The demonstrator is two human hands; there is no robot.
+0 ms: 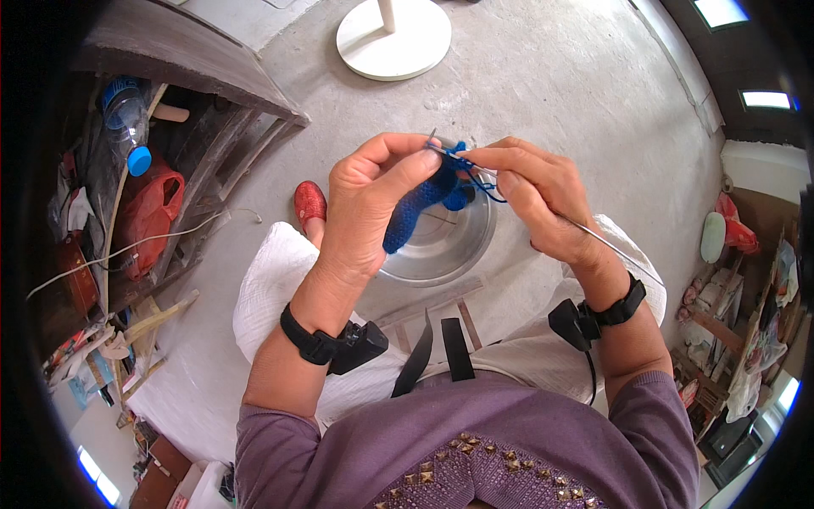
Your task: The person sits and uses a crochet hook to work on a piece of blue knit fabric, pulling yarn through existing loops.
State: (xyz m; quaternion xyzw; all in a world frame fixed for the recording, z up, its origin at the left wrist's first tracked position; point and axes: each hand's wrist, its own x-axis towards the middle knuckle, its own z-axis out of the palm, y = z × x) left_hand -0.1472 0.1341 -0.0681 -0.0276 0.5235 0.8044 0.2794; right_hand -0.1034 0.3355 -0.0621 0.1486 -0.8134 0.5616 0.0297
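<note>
My left hand point(375, 191) pinches the tip area of a thin metal knitting needle, and a blue knitted piece point(413, 213) hangs beside its palm. My right hand point(540, 191) grips a long metal knitting needle point(610, 245), whose far end passes out over my right wrist. Blue yarn point(486, 186) loops between the hands near the needle tips. Below them on the floor is a round metal basin point(448, 254), with a ball of blue yarn point(455, 198) showing over it, partly hidden by the knitting.
A white round stand base point(394, 48) is on the concrete floor ahead. At left, a wooden cabinet point(210, 70) holds a plastic bottle point(127, 127) and a red plastic bag point(152, 216). Shelves with bags and odds and ends line the right side. A red shoe point(310, 202) shows beside the basin.
</note>
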